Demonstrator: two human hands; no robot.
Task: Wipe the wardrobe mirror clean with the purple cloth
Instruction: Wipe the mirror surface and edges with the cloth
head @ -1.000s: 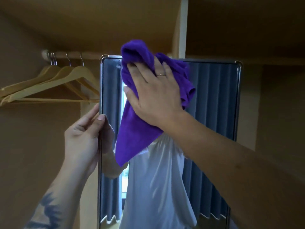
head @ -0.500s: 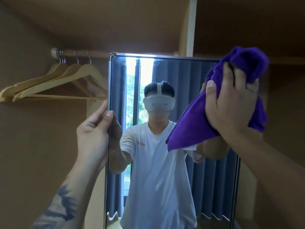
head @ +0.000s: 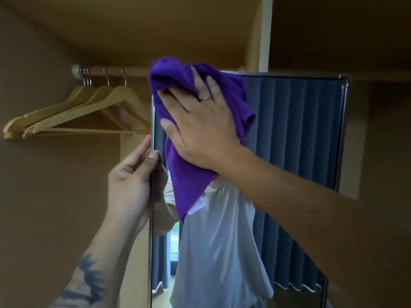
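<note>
The tall wardrobe mirror (head: 295, 141) has a thin metal frame and reflects blue curtains and a person in a white shirt. My right hand (head: 200, 130) lies flat with spread fingers on the purple cloth (head: 191, 178) and presses it against the mirror's upper left corner. The cloth bunches over my fingertips and hangs down below my palm. My left hand (head: 131, 181) pinches the mirror's left edge, thumb on the front and fingers behind.
Several wooden hangers (head: 89, 107) hang on a rail (head: 111, 71) to the left of the mirror. A pale vertical partition (head: 264, 32) rises behind the mirror's top. Brown wardrobe walls close in on both sides.
My right hand swept the cloth from the mirror's top left to its top right corner and back to the top left. My left hand kept its hold on the left edge.
</note>
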